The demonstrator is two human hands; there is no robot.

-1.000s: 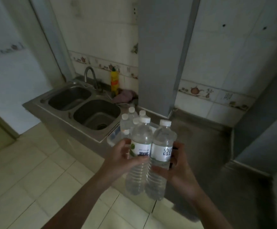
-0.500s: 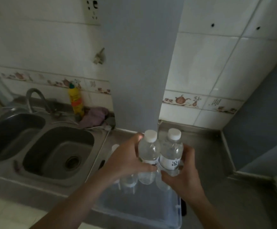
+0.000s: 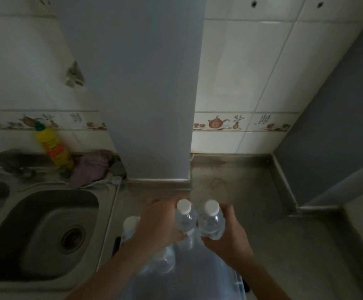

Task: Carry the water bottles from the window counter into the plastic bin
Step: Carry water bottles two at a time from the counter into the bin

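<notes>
Two water bottles held upright over the clear plastic bin.

Head view: the left hand (image 3: 156, 226) curled its fingers round the left bottle (image 3: 185, 219), and the right hand (image 3: 228, 237) gripped the right bottle (image 3: 211, 221), the two bottles touching. Both hung above the plastic bin (image 3: 239, 284) on the steel counter (image 3: 295, 245), right of the sink (image 3: 46, 230). Another capped bottle (image 3: 130, 226) stood in the bin's far left corner.

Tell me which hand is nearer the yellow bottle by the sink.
Left. The left hand grips a water bottle nearer the yellow bottle; the right hand is farther right, gripping the other.
</notes>
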